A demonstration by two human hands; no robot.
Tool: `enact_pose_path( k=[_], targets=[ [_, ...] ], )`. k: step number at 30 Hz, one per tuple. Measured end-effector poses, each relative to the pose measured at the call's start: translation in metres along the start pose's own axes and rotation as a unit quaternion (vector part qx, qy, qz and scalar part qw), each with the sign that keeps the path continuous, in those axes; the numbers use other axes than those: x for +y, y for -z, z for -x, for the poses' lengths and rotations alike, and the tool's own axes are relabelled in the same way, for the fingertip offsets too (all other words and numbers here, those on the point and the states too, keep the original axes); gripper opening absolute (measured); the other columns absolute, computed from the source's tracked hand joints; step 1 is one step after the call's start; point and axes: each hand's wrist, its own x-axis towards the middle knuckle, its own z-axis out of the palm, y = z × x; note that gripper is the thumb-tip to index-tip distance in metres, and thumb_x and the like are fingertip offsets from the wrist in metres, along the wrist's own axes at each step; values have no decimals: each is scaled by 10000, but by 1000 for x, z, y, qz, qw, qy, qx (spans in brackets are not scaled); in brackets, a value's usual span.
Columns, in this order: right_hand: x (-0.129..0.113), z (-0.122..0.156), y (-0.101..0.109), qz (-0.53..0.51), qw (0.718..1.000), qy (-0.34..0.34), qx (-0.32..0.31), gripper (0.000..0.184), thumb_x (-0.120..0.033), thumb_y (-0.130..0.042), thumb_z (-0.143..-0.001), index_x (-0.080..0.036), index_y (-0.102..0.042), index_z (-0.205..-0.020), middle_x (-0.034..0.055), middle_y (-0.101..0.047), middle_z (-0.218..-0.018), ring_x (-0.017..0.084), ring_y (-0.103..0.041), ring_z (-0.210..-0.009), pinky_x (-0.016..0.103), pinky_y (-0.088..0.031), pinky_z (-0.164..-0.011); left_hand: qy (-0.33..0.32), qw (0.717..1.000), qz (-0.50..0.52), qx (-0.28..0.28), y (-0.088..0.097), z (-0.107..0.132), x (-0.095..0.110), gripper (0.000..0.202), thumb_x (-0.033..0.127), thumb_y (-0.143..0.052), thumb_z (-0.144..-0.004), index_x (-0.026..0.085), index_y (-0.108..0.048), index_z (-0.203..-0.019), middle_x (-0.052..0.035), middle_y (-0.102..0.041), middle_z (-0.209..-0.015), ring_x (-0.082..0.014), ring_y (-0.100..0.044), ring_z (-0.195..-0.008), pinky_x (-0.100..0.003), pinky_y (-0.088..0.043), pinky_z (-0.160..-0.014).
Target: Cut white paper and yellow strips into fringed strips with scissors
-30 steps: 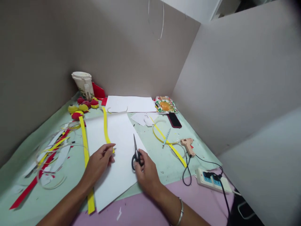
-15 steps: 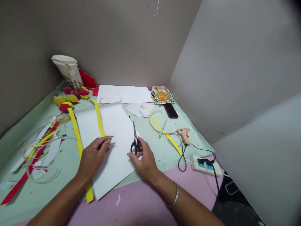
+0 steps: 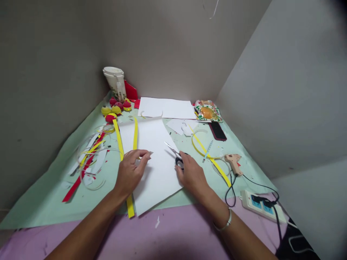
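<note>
Above a large white paper sheet (image 3: 158, 187), my left hand (image 3: 130, 171) is closed in a pinch on a yellow strip (image 3: 135, 133). The strip runs away behind the fingers, and a small pale tip shows at the fingertips. My right hand (image 3: 193, 175) grips scissors (image 3: 179, 162) by their black handles. Their blades point up and left, a short way from the left fingertips, and look nearly closed. A second yellow strip (image 3: 130, 207) lies along the sheet's left edge, partly under my left wrist.
Left lie loose red and yellow strips (image 3: 84, 171) and several red and yellow balls (image 3: 110, 118) near a white bucket (image 3: 115, 81). Right are a pen (image 3: 208, 151), a phone (image 3: 217, 131), a glue gun (image 3: 233, 162), its cord and a power strip (image 3: 261, 207). A snack packet (image 3: 208, 111) is behind.
The view has swung left, so everything sits further right. The scissors have tilted, their tips now aimed more toward the left hand. My left hand has turned its pinched tip slightly.
</note>
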Motion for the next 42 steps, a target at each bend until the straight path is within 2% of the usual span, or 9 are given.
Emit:
enact_pose_path(
  k=[5, 12, 16, 19, 25, 31, 35, 38, 42],
  targets=[
    [-4, -16, -5, 84, 995, 41, -41, 428, -227, -555, -928, -149, -511, -1346, 156, -650, -1114, 295, -593, -990, 384, -491, -773, -48, 999, -18, 0, 4, -2, 3, 210, 387, -533, -903, 236, -678, -887, -36, -725, -927, -221, -632, -946, -350, -431, -926],
    [-8, -15, 1, 84, 995, 57, -7, 257, -225, -576, -926, -142, -631, -1163, 165, -650, -1066, 315, -570, -983, 433, -468, -833, -163, 986, -30, -17, -3, -2, -6, 147, 294, -577, -914, 241, -711, -948, -19, -746, -905, -201, -643, -892, -384, -431, -890],
    [-22, -8, 12, -49, 984, 159, 70, 304, -285, -598, -933, -156, -594, -1208, 133, -673, -1104, 269, -575, -1034, 387, -466, -910, -223, 973, -49, -39, -9, 2, -6, 139, 233, -581, -918, 237, -707, -976, -14, -746, -890, -189, -648, -879, -400, -418, -933],
    [-29, -7, 11, -134, 961, 213, 114, 133, -251, -572, -949, -180, -638, -1039, 87, -712, -933, 238, -610, -893, 356, -480, -835, -258, 962, -66, -64, -13, 5, -6, 130, 221, -573, -924, 222, -698, -960, -11, -740, -855, -179, -654, -843, -413, -406, -959],
    [-21, -15, 17, -263, 955, 103, 92, 125, -231, -562, -924, -204, -644, -834, 37, -671, -794, 184, -584, -735, 296, -456, -690, -265, 958, -93, -62, -4, -4, -15, 122, 268, -573, -929, 221, -682, -953, -2, -749, -827, -165, -661, -776, -418, -389, -997],
    [15, -33, 40, -475, 865, -106, 125, 191, -377, -650, -853, -201, -643, -780, -4, -658, -743, 162, -591, -727, 275, -465, -694, -205, 970, -118, -56, 26, -33, -11, 230, 414, -558, -896, 248, -707, -840, -18, -768, -827, -213, -660, -805, -423, -361, -1019],
    [39, -46, 40, -524, 818, -171, 163, 252, -443, -625, -853, -194, -613, -820, 21, -698, -792, 167, -661, -752, 258, -500, -625, -51, 980, -126, -145, 55, -44, 2, 366, 574, -536, -848, 257, -718, -831, -19, -752, -866, -226, -646, -807, -308, -439, -779],
    [49, -51, 37, -551, 789, -204, 180, 262, -442, -657, -820, -183, -616, -823, 31, -708, -784, 171, -696, -746, 242, -514, -581, 65, 966, -153, -196, 74, -43, 4, 445, 667, -515, -791, 274, -722, -821, 19, -723, -768, -208, -627, -713, -261, -410, -652],
    [55, -54, 36, -565, 768, -224, 199, 261, -421, -717, -767, -175, -641, -811, 18, -701, -735, 159, -705, -710, 220, -523, -554, 144, 952, -132, -235, 90, -35, -4, 497, 727, -547, -695, 254, -663, -593, 32, -658, -619, -191, -578, -623, -247, -398, -615]
  ],
)
